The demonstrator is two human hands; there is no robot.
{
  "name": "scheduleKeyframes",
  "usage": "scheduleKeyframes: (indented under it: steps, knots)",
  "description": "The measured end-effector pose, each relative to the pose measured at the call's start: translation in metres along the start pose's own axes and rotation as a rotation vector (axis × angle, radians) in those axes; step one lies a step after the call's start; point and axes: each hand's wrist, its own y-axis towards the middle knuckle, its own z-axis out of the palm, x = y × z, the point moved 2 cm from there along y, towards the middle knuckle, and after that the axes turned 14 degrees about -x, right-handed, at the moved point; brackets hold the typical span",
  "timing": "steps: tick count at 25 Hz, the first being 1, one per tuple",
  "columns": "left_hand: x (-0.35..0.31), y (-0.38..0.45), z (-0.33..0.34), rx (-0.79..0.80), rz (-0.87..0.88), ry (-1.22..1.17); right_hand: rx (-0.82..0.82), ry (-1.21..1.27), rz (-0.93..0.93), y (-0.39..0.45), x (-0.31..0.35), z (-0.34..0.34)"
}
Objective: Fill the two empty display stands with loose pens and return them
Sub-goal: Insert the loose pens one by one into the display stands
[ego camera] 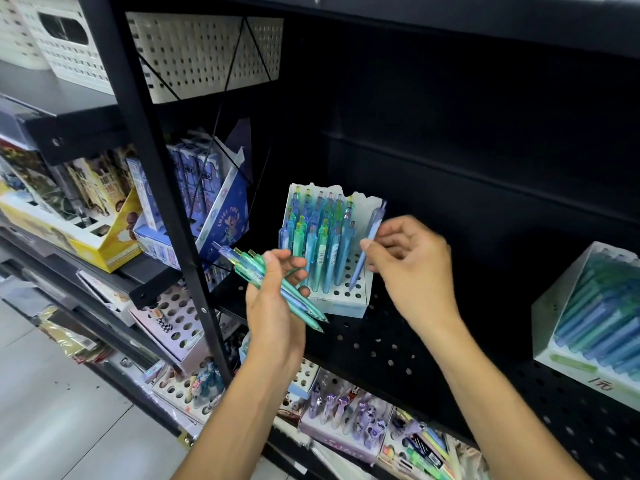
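Head view, near first: your left hand (273, 299) is curled round a bundle of loose pens (277, 282), green, teal and lilac, clicker ends fanned up-left, tips pointing down-right. Held as a reserve, I'd say, so the other hand can feed from it one at a time without reaching back to a supply.

Your right hand (408, 261) pinches a single lilac pen (367, 247) between thumb and fingertips, other fingers loosely curled. Pen is tilted, tip down over the open holes at the right side of the white display stand (346, 303), clicker end up near the stand's torn back card. Grip sits mid-barrel, likely so the tip can be steered into a hole. Tip in a hole or just above one: can't tell, motion blur.

Stand sits on the black perforated shelf (398, 344), angled, touching nothing beside it. Left and back rows are full of upright pens; right column and front rows show bare holes. So judged partly filled, not ready to return yet.

Farther right on the same shelf, well apart: white box of stacked blue-green pens (595, 323), lying flat. Far left, behind the upright post: a purple cartoon stationery box (221, 216).
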Motion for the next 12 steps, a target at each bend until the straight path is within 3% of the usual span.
scheduleKeyframes:
  steps: [8, 12]
  knots:
    - [-0.004, -0.001, -0.003, 0.007, 0.011, 0.023, -0.024, -0.02, -0.032, -0.006, -0.017, 0.015]
    - [-0.004, -0.003, 0.001, 0.035, 0.005, 0.035, 0.091, -0.152, -0.035, -0.011, -0.023, 0.023]
